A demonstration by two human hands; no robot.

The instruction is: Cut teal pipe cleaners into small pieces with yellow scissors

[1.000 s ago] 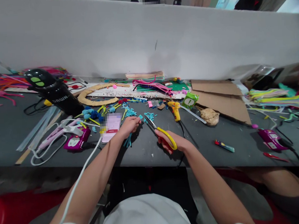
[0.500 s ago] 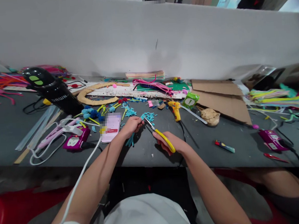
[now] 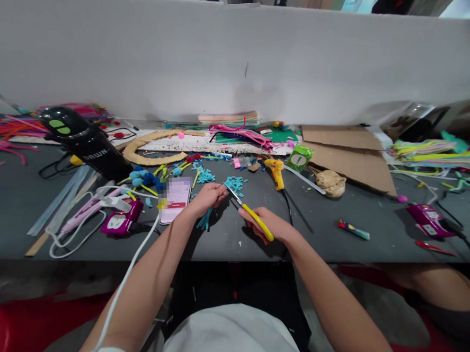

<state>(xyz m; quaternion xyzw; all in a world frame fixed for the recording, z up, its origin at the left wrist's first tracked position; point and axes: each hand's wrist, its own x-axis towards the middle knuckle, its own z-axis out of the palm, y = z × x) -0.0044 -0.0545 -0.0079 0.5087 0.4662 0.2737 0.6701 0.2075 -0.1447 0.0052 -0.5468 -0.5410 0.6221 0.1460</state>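
The yellow-handled metal scissors (image 3: 258, 222) in the right hand's fingers (image 3: 250, 217) have moved to the left hand (image 3: 209, 195), whose fingers pinch thin light-blue strips (image 3: 205, 220) over the grey desk (image 3: 322, 232).

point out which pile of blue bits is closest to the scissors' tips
The pile of blue bits beside the blades of the yellow-handled scissors in the right hand; the other pile lies farther left.
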